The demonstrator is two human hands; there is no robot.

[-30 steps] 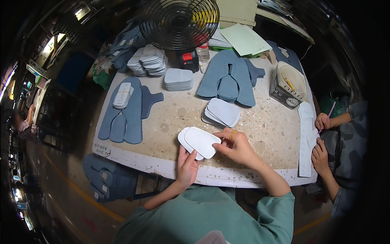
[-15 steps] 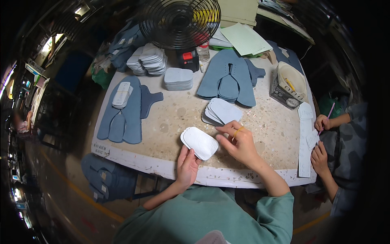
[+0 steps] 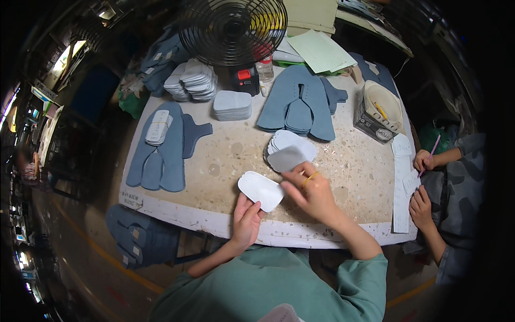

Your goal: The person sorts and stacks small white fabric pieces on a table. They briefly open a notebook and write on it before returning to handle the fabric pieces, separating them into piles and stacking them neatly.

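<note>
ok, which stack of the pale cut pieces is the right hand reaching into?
The fanned stack at mid-table, just ahead of the right hand; the fingers pinch its top grey piece. The other stacks sit far back by the fan.

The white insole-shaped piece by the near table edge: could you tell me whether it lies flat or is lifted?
Flat: the white piece rests on the table, left hand touching its near edge.

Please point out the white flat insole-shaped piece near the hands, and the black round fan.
White flat insole-shaped piece [image 3: 260,189], head view, its middle.
Black round wire-caged fan [image 3: 232,27], head view, centre of the cage.
</note>
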